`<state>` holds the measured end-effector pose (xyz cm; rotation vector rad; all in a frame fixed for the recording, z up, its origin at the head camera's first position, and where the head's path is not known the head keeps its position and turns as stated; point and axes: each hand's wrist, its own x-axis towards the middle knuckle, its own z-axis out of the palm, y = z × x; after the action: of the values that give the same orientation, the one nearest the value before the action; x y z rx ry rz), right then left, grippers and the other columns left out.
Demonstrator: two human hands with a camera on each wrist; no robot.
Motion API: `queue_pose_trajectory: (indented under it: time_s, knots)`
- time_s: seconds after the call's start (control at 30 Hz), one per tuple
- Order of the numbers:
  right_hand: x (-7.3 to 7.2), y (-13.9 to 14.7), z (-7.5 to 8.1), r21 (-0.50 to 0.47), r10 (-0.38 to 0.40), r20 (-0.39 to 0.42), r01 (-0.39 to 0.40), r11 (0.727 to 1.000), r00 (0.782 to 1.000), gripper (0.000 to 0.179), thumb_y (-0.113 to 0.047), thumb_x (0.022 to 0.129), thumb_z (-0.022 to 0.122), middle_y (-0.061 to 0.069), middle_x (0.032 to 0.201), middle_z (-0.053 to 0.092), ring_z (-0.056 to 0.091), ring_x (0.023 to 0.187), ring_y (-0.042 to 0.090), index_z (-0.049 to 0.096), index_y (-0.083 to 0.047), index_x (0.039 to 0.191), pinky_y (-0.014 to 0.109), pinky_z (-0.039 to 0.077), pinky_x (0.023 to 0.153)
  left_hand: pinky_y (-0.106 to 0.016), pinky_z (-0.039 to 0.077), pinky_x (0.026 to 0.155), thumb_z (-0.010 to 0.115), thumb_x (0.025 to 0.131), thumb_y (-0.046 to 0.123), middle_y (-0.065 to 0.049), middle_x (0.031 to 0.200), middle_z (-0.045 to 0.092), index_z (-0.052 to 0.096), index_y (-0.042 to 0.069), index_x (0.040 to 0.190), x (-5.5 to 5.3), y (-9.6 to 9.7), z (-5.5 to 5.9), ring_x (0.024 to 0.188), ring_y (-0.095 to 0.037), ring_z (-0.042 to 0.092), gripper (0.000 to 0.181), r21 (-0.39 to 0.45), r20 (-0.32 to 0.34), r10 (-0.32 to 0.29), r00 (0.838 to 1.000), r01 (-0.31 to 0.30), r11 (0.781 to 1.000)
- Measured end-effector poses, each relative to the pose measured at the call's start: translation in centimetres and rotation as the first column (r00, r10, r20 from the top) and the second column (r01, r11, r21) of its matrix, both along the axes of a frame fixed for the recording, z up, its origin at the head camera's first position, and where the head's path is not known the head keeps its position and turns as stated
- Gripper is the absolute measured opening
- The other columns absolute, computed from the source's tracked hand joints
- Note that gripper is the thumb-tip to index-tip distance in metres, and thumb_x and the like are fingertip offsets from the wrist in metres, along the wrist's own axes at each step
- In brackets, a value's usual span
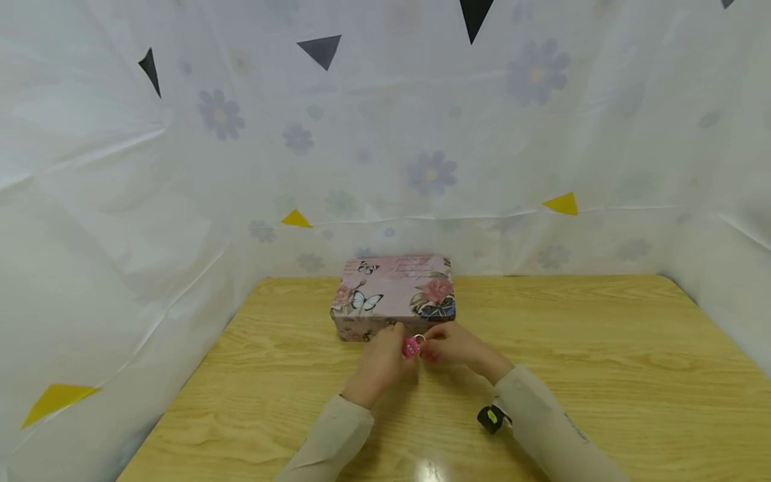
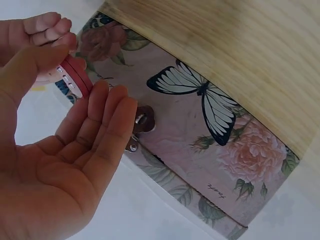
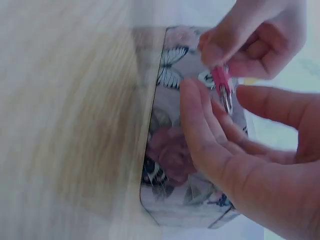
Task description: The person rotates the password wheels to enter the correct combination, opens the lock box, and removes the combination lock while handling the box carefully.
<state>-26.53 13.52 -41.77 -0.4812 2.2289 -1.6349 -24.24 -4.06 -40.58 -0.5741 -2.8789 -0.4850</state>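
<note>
A small pink combination padlock with a silver shackle is held up in front of the box. My left hand pinches its body between thumb and fingers; number dials show along its edge in the left wrist view. From the other side, my right hand has its thumb and fingers parted around the shackle, fingertips right beside it. Behind both hands lies a pink floral box with butterflies and roses, its lid down. A metal clasp on the box's front is partly covered by my left fingers.
The box stands at the back of a wooden table. Behind it hangs a white flowered sheet with dark and yellow triangles. A small black device is at my right sleeve.
</note>
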Motion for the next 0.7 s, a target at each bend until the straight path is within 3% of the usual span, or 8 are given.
queue_pose_trajectory:
  time_s: [0.2, 0.4, 0.53, 0.7]
  knots:
    - [1.0, -0.1, 0.2, -0.077, -0.102, 0.112, 0.111, 0.991, 0.988, 0.020, 0.004, 0.089, 0.058, 0.017, 0.087, 0.068, 0.068, 0.078, 0.020, 0.059, 0.019, 0.102, 0.039, 0.057, 0.076, -0.033, 0.046, 0.056, 0.080, 0.075, 0.018, -0.005, 0.074, 0.055, 0.052, 0.006, 0.086, 0.3, 1.0, 0.2, 0.068, -0.020, 0.057, 0.033, 0.054, 0.031, 0.011, 0.999, -0.013, 0.998]
    - [1.8, 0.1, 0.3, -0.121, -0.214, 0.152, 0.233, 0.965, 0.965, 0.016, 0.009, 0.087, 0.057, 0.013, 0.081, 0.068, 0.067, 0.072, 0.016, 0.056, 0.020, 0.098, 0.037, 0.058, 0.072, -0.030, 0.046, 0.060, 0.078, 0.079, 0.014, -0.005, 0.082, 0.055, 0.055, 0.004, 0.090, 0.5, 1.7, 0.4, 0.071, -0.018, 0.054, 0.028, 0.173, 0.118, -0.043, 0.992, 0.022, 0.985]
    - [2.3, 0.9, 0.5, -0.119, -0.242, 0.142, 0.259, 0.958, 0.960, 0.018, 0.010, 0.087, 0.056, 0.017, 0.083, 0.068, 0.067, 0.073, 0.018, 0.055, 0.021, 0.101, 0.038, 0.058, 0.072, -0.028, 0.049, 0.066, 0.074, 0.082, 0.007, -0.010, 0.090, 0.057, 0.061, -0.001, 0.097, 0.4, 2.1, 0.5, 0.078, -0.019, 0.055, 0.021, 0.296, 0.203, -0.109, 0.973, 0.045, 0.954]
    - [2.7, 2.0, 0.6, -0.084, -0.250, 0.118, 0.260, 0.962, 0.961, 0.020, 0.007, 0.089, 0.057, 0.015, 0.083, 0.067, 0.065, 0.071, 0.016, 0.058, 0.020, 0.103, 0.035, 0.058, 0.068, -0.027, 0.052, 0.067, 0.070, 0.082, -0.001, -0.012, 0.088, 0.061, 0.066, -0.005, 0.100, 0.1, 2.8, 0.2, 0.080, -0.022, 0.060, 0.019, 0.374, 0.297, -0.190, 0.936, 0.069, 0.925]
